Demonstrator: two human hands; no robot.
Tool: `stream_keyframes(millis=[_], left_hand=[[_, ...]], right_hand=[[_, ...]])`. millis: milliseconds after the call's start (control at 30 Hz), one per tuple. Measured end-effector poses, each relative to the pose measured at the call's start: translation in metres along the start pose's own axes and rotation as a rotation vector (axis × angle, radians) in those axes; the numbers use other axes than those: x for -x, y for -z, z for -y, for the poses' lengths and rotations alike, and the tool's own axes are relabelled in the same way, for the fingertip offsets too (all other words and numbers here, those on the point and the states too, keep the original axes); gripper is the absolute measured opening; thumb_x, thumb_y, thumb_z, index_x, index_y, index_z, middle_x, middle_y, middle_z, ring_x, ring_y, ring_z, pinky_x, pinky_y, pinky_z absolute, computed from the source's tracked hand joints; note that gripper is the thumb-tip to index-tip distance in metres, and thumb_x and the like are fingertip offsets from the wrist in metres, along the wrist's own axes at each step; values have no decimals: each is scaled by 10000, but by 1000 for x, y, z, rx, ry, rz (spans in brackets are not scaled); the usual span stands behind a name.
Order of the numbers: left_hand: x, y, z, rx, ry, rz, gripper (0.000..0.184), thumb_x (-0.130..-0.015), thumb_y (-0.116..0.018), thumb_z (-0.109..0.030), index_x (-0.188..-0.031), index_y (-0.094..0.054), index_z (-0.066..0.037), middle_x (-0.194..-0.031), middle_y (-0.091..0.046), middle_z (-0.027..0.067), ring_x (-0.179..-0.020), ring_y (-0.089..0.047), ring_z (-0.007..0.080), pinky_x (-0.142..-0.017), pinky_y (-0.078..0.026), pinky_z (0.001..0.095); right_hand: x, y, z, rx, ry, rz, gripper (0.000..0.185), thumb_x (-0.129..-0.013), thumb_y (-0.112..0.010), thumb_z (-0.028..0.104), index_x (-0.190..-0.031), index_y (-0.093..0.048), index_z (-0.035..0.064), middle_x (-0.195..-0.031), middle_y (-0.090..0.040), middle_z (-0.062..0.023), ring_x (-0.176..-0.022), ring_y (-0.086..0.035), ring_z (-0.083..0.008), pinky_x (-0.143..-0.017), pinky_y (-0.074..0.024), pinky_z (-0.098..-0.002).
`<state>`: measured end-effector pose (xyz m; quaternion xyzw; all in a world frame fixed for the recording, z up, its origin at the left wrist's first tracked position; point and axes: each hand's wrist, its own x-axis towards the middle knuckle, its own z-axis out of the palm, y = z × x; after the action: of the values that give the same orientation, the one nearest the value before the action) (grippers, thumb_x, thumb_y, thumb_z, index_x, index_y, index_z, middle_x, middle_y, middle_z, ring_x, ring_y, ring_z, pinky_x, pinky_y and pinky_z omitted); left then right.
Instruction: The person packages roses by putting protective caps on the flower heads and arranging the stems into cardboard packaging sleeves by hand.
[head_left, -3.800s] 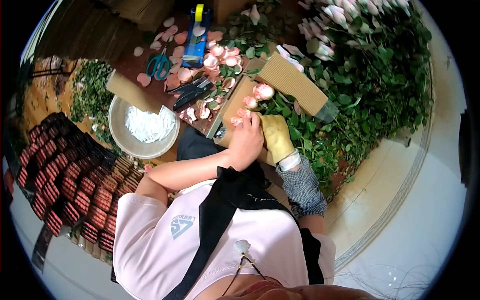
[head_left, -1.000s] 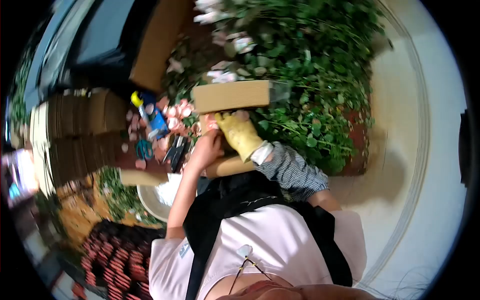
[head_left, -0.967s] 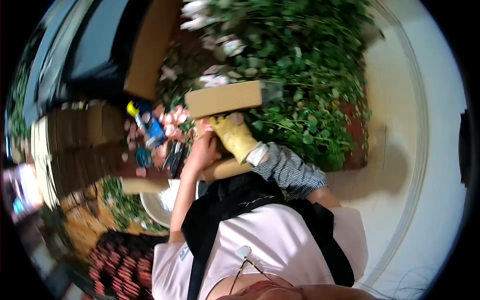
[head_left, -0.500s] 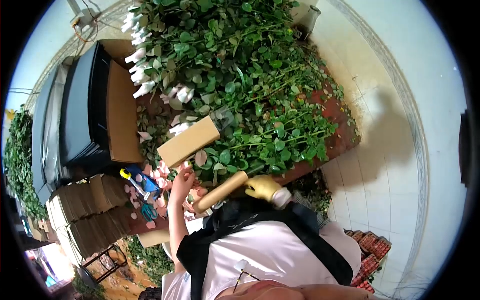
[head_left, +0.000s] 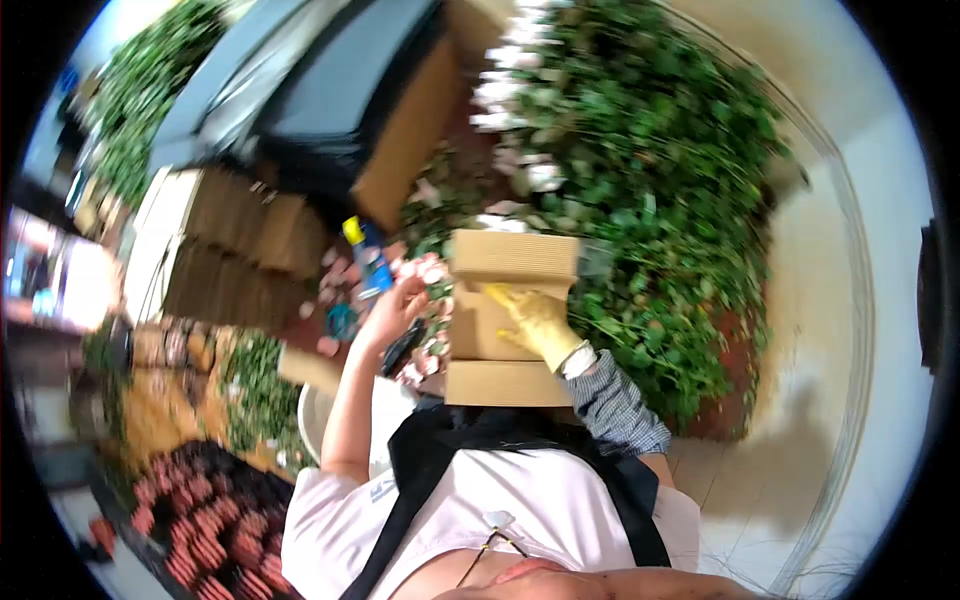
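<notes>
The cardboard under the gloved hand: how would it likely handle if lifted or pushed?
The cardboard is probably light for its size, looking thin-walled. Its ribbed upper flap suggests fairly stiff panels, though it may flex where folded. Lying broad beneath the right hand, it seems apt to slide rather than roll.

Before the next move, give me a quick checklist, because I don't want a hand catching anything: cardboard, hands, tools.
1. Cardboard opened out: ok, no flowers seen on its visible part.
2. Right hand free: ok, gloved, fingers spread over the cardboard, nothing seen in its grip.
3. Left hand empty: cannot tell, blurred beside the pink petals.
4. Both hands at the cardboard: not ok, the left is off to its left.
5. Scissors away from both hands: ok, left of the left hand.
</notes>
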<state>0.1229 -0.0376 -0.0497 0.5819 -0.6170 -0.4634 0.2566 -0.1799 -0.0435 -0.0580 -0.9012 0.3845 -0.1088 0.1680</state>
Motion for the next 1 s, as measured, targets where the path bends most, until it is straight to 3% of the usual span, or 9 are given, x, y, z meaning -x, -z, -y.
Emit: stream_keyframes(millis=[167,267,367,467,667,833,867,900,1000], left_hand=[[39,102,-9,-461,-88,-816,250,-898,-673,-128,-1124,-644,-24,-1082,-664,156,-989,-654,319,-849,-520,378],[11,156,29,-572,-49,-1021,328,-902,-673,-156,-1180,-586,-5,-1112,-628,174,-1025,-614,351,-870,-509,413],[-34,191,74,-737,44,-1017,533,-928,-652,-260,-1347,-468,14,-1320,-525,209,-1190,-531,388,-969,-472,430],[-67,188,121,-1014,283,-753,674,-957,-564,-378,-1455,-345,20,-1536,-337,178,-1374,-386,334,-1080,-373,476],[-77,171,135,-1198,326,-787,543,-889,-554,-111,-1403,-433,13,-1384,-511,186,-1280,-485,302,-1012,-433,407],[-60,185,90,-1239,265,-709,445,-830,-706,-225,-1188,-600,17,-1101,-622,153,-1041,-610,317,-885,-503,420],[-64,194,103,-1019,283,-642,508,-790,-767,-320,-1145,-618,13,-1073,-641,179,-1024,-621,347,-894,-500,445],[-59,192,95,-1205,275,-771,500,-809,-751,-358,-1147,-631,-10,-1040,-661,209,-1016,-626,378,-895,-499,466],[-66,219,107,-863,247,-585,577,-791,-762,-376,-1223,-598,-30,-1073,-672,225,-1020,-626,389,-916,-484,483]], right_hand=[[-32,23,21,197,-114,225,840,-665,-857,300,-1380,-482,68,-1292,-593,-140,-1160,-585,-302,-947,-502,-389],[-35,20,16,245,-114,240,826,-702,-837,316,-1401,-459,90,-1290,-582,-107,-1151,-574,-282,-958,-492,-370],[-39,22,23,250,-162,313,829,-695,-840,284,-1402,-454,87,-1311,-572,-127,-1177,-565,-287,-971,-484,-373],[-37,21,27,231,-184,278,821,-691,-840,256,-1395,-454,82,-1327,-562,-144,-1199,-552,-287,-991,-470,-373],[-27,9,19,136,-150,159,806,-704,-826,207,-1398,-444,56,-1349,-543,-137,-1217,-536,-300,-1002,-464,-378],[-26,11,22,90,-175,137,820,-678,-842,182,-1389,-462,35,-1349,-549,-170,-1238,-533,-320,-1025,-460,-378],[-25,10,22,97,-171,126,814,-681,-840,186,-1387,-465,37,-1345,-554,-169,-1239,-532,-320,-1023,-461,-381],[-23,8,21,104,-169,116,808,-684,-837,191,-1386,-468,39,-1340,-559,-168,-1241,-532,-320,-1021,-462,-384],[-19,3,14,110,-140,102,809,-714,-809,222,-1417,-437,75,-1374,-526,-132,-1231,-525,-311,-1020,-445,-416]])
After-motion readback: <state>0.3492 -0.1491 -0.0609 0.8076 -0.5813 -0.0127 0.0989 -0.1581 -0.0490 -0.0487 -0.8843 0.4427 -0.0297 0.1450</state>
